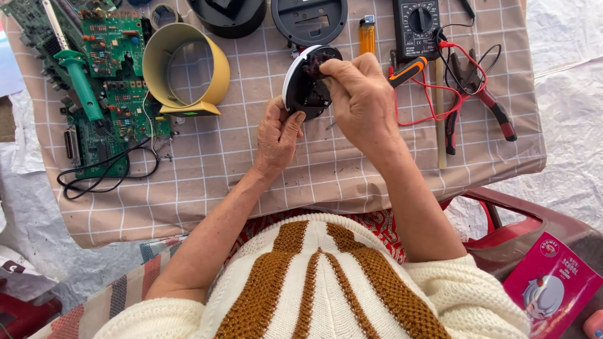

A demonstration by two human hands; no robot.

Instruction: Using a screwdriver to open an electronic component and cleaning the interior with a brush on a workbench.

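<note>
My left hand grips the lower edge of a round black disc with a white rim, holding it tilted above the checked cloth. My right hand reaches over the disc from the right, its fingertips pinching a small dark part at the disc's upper face. What the fingertips hold is too small to make out. Both forearms come up from the bottom, over a cream and brown knitted top.
A yellow ring housing and green circuit boards with a green-handled tool lie left. Black round covers, an orange lighter, a black multimeter with red leads, and red-handled pliers lie at back and right. A pink package sits lower right.
</note>
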